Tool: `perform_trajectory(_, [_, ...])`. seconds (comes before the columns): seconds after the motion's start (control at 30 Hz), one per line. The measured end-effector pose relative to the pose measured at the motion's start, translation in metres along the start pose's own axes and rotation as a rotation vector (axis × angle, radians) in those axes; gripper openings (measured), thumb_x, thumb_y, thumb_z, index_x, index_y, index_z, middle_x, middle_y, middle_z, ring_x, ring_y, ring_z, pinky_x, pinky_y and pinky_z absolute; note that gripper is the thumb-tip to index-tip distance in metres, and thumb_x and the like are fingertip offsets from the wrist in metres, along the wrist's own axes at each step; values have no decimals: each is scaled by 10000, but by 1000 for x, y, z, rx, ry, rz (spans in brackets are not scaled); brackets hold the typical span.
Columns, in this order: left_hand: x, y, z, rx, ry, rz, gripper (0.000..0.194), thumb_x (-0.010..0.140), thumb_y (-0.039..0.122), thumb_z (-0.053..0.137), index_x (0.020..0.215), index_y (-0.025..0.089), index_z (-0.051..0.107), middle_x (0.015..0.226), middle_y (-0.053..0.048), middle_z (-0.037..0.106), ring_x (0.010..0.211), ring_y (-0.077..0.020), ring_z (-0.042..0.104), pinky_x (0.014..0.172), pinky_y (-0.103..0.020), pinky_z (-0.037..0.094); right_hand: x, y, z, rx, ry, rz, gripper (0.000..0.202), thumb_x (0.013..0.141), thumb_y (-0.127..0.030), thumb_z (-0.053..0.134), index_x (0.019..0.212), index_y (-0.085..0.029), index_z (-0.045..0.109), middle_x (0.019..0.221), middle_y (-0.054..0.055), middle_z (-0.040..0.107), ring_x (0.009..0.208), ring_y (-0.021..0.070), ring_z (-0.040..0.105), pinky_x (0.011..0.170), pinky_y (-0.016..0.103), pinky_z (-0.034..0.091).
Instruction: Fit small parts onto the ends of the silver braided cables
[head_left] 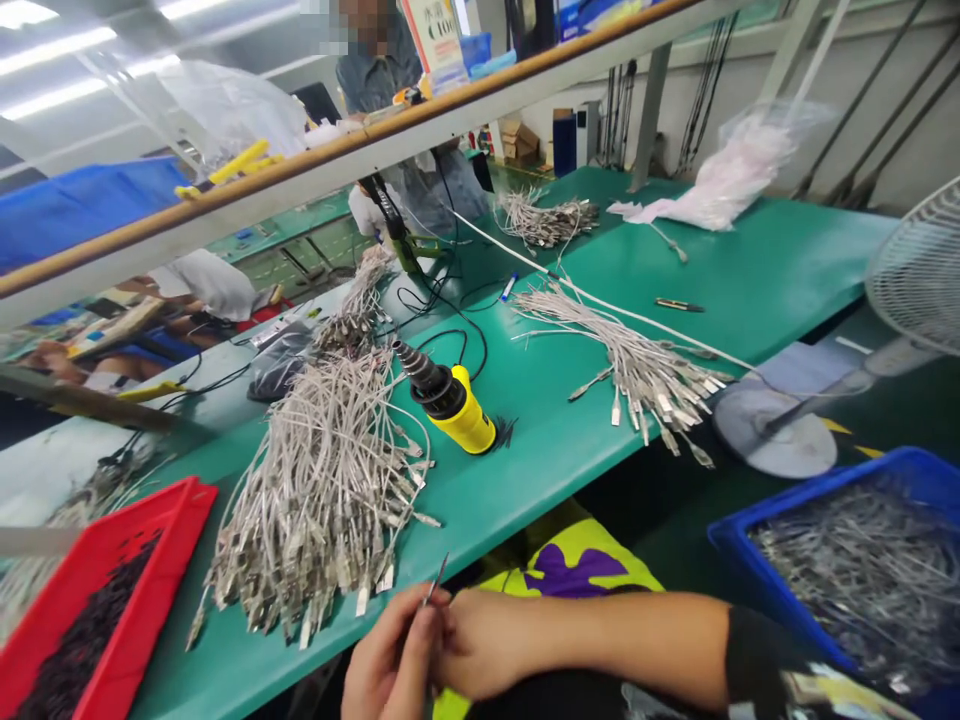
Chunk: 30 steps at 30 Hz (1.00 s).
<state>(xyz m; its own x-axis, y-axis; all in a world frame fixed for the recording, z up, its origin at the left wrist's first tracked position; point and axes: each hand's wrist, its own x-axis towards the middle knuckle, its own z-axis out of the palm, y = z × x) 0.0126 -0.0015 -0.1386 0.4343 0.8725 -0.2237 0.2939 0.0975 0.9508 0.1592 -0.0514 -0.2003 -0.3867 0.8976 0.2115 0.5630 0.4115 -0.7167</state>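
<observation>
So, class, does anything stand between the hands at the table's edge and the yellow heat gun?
Nothing visible does. From the left hand and right hand, the way to the heat gun crosses only the green table; the pile of cables lies left of that path in the picture.

Lights (67, 50) glow overhead at left. 1 wood-edged shelf (555, 57) runs above the green table (562, 440). Beyond stand boxes (519, 142) and a pale wall (750, 90). At right, 1 fan (922, 270) stands beside the table; the dark floor (922, 405) bears yellow marks (831, 425).
</observation>
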Motion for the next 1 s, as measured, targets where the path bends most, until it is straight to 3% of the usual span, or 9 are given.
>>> perform_trajectory(0.07, [13, 10, 23, -144, -78, 13, 297, 837, 494, 780, 928, 213, 746, 636, -20, 601, 584, -174, 550, 562, -270, 469, -22, 16, -36, 12, 147, 105, 202, 979, -388, 617, 902, -246, 738, 809, -21, 731, 686, 154, 653, 575, 218, 450])
perform_trajectory(0.13, [26, 17, 45, -300, -134, -9, 274, 874, 449, 765, 973, 197, 729, 595, 28, 492, 552, -117, 451, 529, -221, 384, -42, 41, -79, -60, 308, 274, 257, 886, -457, 751, 1068, -276, 758, 1022, -2, 755, 886, 186, 699, 778, 240, 521])
perform_trajectory(0.23, [41, 20, 76, -502, -208, -75, 333, 908, 459, 728, 1014, 143, 736, 630, 43, 435, 557, -76, 348, 519, -195, 311, -52, 93, -133, -154, 422, 458, 279, 1003, -291, 595, 1248, -225, 712, 1190, 79, 714, 1099, 220, 664, 993, 306, 480])
perform_trajectory(0.3, [46, 17, 92, -615, -271, -119, 344, 940, 460, 686, 989, 123, 735, 633, 43, 436, 544, -59, 307, 512, -191, 286, -47, 128, -151, -202, 453, 558, 322, 1030, -208, 509, 1293, -191, 695, 1228, 112, 684, 1133, 224, 647, 1028, 315, 460])
perform_trajectory(0.4, [49, 8, 105, -744, -327, -186, 261, 949, 392, 694, 921, 133, 702, 626, 51, 456, 516, -36, 309, 521, -184, 301, -34, 164, -157, -256, 448, 661, 336, 1007, -144, 501, 1261, -159, 720, 1263, 138, 652, 1148, 236, 638, 1039, 304, 444])
perform_trajectory(0.53, [45, 5, 106, -808, -318, -183, 187, 939, 325, 719, 906, 152, 654, 641, 51, 529, 514, -37, 421, 577, -203, 426, -24, 176, -153, -288, 376, 693, 285, 990, -142, 525, 1128, -173, 772, 1253, 121, 657, 1121, 238, 641, 1030, 292, 432])
perform_trajectory(0.77, [53, 25, 99, -749, -304, -89, 280, 895, 268, 765, 821, 183, 508, 672, 46, 628, 475, -53, 508, 507, -215, 536, -15, 175, -163, -308, 280, 679, 189, 979, -158, 539, 942, -140, 724, 1127, 124, 664, 1026, 235, 633, 984, 347, 446])
perform_trajectory(0.9, [70, 43, 96, -778, -434, 2, 304, 879, 265, 770, 842, 201, 475, 693, 54, 634, 407, -46, 484, 406, -214, 537, -11, 163, -169, -274, 288, 638, 150, 951, -145, 552, 866, -149, 675, 1047, 116, 660, 921, 208, 633, 918, 329, 465])
perform_trajectory(1.0, [78, 64, 92, -858, -533, 82, 321, 893, 302, 746, 856, 227, 437, 662, 66, 624, 335, -37, 399, 318, -181, 449, -19, 139, -178, -233, 362, 608, 106, 922, -157, 584, 836, -176, 644, 913, 76, 664, 840, 201, 637, 838, 317, 486])
